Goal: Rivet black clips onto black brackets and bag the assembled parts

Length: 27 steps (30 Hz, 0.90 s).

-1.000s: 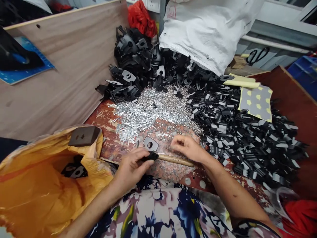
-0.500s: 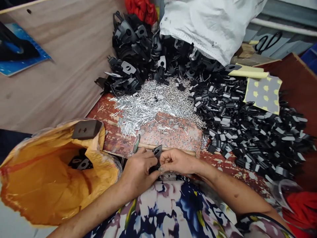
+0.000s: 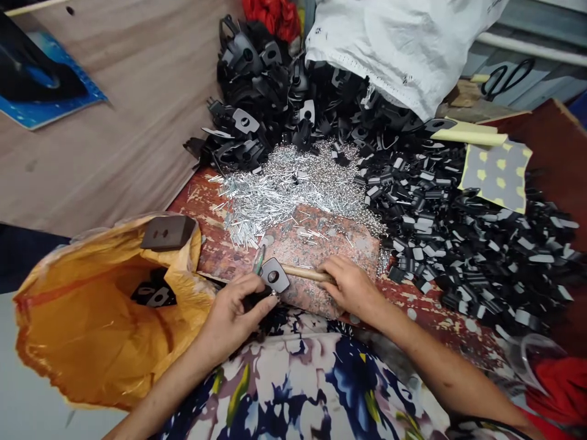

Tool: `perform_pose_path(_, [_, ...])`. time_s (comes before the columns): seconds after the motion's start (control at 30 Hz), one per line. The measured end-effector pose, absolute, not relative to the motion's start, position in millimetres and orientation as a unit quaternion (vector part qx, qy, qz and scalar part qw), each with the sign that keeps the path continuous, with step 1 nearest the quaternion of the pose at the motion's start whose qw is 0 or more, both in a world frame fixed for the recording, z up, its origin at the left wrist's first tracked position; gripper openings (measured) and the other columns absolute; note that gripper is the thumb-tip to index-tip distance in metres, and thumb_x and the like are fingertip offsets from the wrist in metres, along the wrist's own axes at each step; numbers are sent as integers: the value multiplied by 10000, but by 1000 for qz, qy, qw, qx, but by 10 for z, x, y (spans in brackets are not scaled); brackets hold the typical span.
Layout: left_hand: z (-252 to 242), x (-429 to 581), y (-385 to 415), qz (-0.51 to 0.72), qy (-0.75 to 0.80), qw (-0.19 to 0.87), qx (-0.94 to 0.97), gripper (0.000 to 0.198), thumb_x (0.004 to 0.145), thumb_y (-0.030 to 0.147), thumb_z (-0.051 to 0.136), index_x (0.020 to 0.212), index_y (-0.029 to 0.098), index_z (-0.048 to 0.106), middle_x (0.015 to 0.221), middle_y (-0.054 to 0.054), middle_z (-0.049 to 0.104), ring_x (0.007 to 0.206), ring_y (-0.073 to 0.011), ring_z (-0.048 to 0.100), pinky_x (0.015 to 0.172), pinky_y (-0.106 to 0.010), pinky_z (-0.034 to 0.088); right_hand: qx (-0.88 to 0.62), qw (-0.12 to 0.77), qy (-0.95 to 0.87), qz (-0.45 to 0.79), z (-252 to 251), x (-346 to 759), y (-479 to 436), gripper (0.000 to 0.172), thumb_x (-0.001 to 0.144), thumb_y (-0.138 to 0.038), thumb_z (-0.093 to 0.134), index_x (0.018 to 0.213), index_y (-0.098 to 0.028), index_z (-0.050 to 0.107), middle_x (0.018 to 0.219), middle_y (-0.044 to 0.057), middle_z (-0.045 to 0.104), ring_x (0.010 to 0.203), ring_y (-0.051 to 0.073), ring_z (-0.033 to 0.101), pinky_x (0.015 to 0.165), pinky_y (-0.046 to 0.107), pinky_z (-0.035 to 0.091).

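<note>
My left hand (image 3: 236, 308) is closed on a black plastic part (image 3: 276, 275), whose flat grey face with a round hole points up. A tiny shiny metal piece shows by the thumb tip. My right hand (image 3: 351, 282) has its fingers wrapped round the wooden handle of a hammer (image 3: 300, 272). The hammer's narrow head (image 3: 259, 260) lies to the left, partly behind the plastic part. Under both is a speckled reddish stone slab (image 3: 321, 296). Just beyond the slab, a heap of silvery pins (image 3: 261, 205) merges into small metal pieces (image 3: 339, 165).
Larger black plastic parts (image 3: 247, 91) are piled at the back, small black clips (image 3: 440, 226) on the right. An open orange-lined sack (image 3: 73, 342) stands left with a dark block (image 3: 167, 233) on its rim. A white sack (image 3: 389, 49) and yellow-spotted sheet (image 3: 495, 174) lie behind.
My hands have moved apart. The right one has left the plastic part and taken hold of the hammer handle. My left hand has shifted left, turning the part's flat face up.
</note>
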<state>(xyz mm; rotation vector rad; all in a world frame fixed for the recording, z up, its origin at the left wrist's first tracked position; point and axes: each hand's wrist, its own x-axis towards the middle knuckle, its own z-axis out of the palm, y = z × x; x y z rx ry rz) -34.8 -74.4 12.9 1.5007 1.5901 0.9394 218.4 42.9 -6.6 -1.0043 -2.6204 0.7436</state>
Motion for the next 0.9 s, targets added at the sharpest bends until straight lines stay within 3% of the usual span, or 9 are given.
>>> perform_pose_path(0.1, [84,-371,-758,426,617,437,498,288,887,314,638,670,203,485,728,8,518,727,-173,484,677,-299,378,-322,94,-904,265,-142,2239,380,13,954,-196,614,963,-192,621,918,43,626,874,188,557,765,317,436])
perform_pose_path(0.17, [18,-361,-760,468,611,475,427,301,833,299,694,640,200,486,694,21,486,680,-151,453,631,-274,377,-325,93,-909,244,-143,2197,390,69,985,-201,571,942,-192,625,894,39,627,858,182,557,763,314,427])
perform_pose_path(0.4, [-119,-341,-689,548,562,573,237,274,715,322,794,589,180,596,612,34,476,520,-101,407,433,-208,378,-197,72,-978,14,-196,1732,531,121,906,-79,595,838,-177,613,794,54,626,789,211,510,785,356,362])
perform_pose_path(0.53, [-97,-375,-647,578,548,581,166,289,655,326,836,584,177,599,600,42,472,486,-82,377,375,-179,371,-231,25,-970,-73,-243,1640,665,145,889,-23,558,875,-145,637,812,98,631,791,237,511,782,378,354])
perform_pose_path(0.7, [-98,-355,-604,597,524,592,138,324,651,336,869,587,170,598,612,41,467,495,-76,385,376,-171,413,-276,37,-960,-35,-219,1801,926,182,910,-33,514,896,-146,656,851,101,633,834,241,527,789,360,381])
perform_pose_path(0.9, [-76,-348,-553,604,483,622,119,326,656,338,885,614,160,615,640,30,485,507,-73,406,393,-179,446,-294,97,-947,85,-245,2044,1040,283,945,-52,458,1098,-158,671,954,100,699,923,236,602,844,339,442])
